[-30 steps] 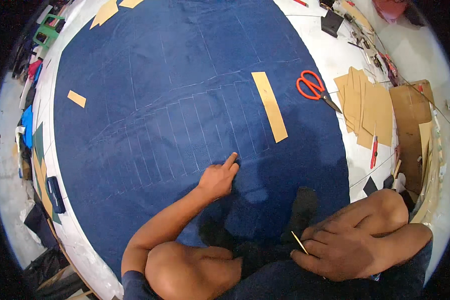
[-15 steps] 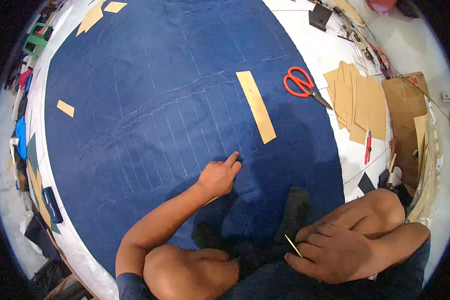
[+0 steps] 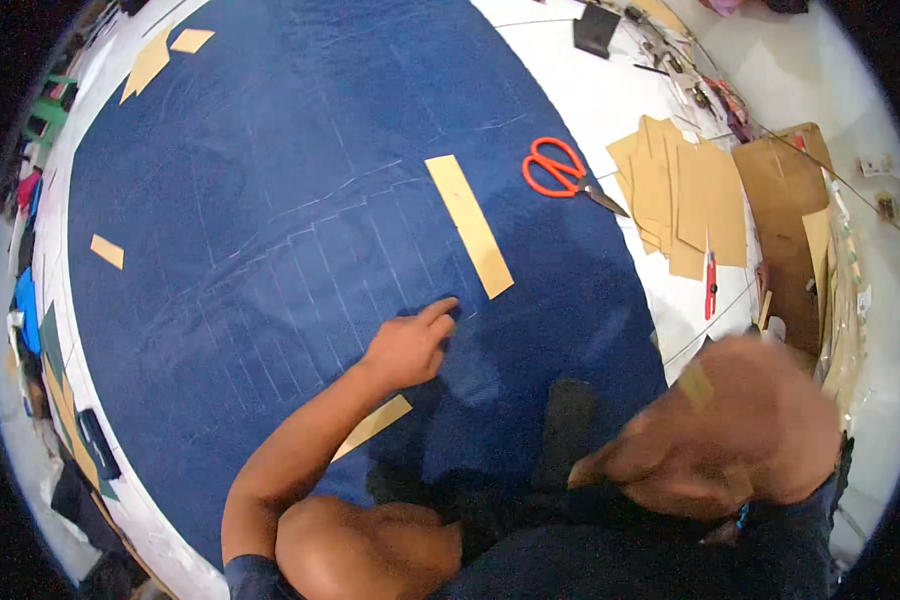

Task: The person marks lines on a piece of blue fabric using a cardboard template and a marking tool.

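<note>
Blue fabric [image 3: 490, 400] lies spread beneath me, marked with pale stepped and parallel lines. On it rests my left hand [image 3: 410, 345], index finger stretched toward the lower ends of the lines and the other fingers partly bent; nothing shows in it. Just beyond that fingertip is a long tan card strip [image 3: 470, 228]. Another tan strip [image 3: 373, 427] lies beside my left forearm, partly covered by it. My right hand [image 3: 715, 430] is smeared by motion over my right knee, with a faint yellowish blur near it; its fingers cannot be made out.
Red-handled scissors [image 3: 568, 175] lie at the fabric's right edge. Beyond them are a pile of tan card pieces [image 3: 705, 200] and a red cutter knife [image 3: 711, 285] on the white floor. Small tan pieces [image 3: 107, 252] sit at the far left, and a dark case [image 3: 98, 443] at the left edge.
The whole view has shifted, sliding the scene leftward. My right hand, earlier still with a thin yellow stick in it, is now moving. More of the strip beside my left forearm shows.
</note>
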A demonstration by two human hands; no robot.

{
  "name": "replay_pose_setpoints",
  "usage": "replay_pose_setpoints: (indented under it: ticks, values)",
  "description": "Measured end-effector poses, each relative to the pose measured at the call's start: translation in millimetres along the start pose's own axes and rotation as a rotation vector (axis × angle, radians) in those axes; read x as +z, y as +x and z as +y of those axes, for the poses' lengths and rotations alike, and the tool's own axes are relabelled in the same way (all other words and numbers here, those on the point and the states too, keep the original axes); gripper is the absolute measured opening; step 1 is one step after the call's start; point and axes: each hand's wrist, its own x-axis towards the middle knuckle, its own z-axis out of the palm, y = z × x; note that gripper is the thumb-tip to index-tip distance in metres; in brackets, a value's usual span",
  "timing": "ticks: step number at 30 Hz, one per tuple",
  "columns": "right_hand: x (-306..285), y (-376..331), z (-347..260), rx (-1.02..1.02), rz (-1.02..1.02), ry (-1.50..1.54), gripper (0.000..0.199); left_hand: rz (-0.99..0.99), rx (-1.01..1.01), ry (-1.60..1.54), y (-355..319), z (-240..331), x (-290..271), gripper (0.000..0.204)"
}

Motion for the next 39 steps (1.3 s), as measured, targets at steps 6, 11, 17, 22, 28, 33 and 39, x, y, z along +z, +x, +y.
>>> replay_pose_setpoints:
  ticks: [6,11,17,22,28,33,39]
  values:
    - [24,13,9,-0.181,1.268,0.240,0.023,0.120,-0.193,0.137,-27,-39,-62,0.020]
    - [0,84,143,-0.088,1.034,0.215,0.034,0.097,-0.265,0.334,-48,-47,-132,0.020]
    - [120,204,309,0.383,0.836,-0.193,0.029,-0.010,-0.525,0.392,-118,-44,-160,0.021]
    - [169,198,316,0.394,0.977,-0.276,0.031,-0.099,-0.760,0.371,-147,-44,-139,0.028]
    - [249,119,296,0.318,1.005,-0.161,0.029,-0.111,-0.706,0.244,-83,-53,-74,0.034]
    - [300,34,276,0.471,0.975,-0.167,0.030,0.141,-0.581,0.061,30,-22,-33,0.036]
    - [297,47,254,0.528,1.105,-0.014,0.030,0.437,-0.408,0.192,95,-20,-3,0.060]
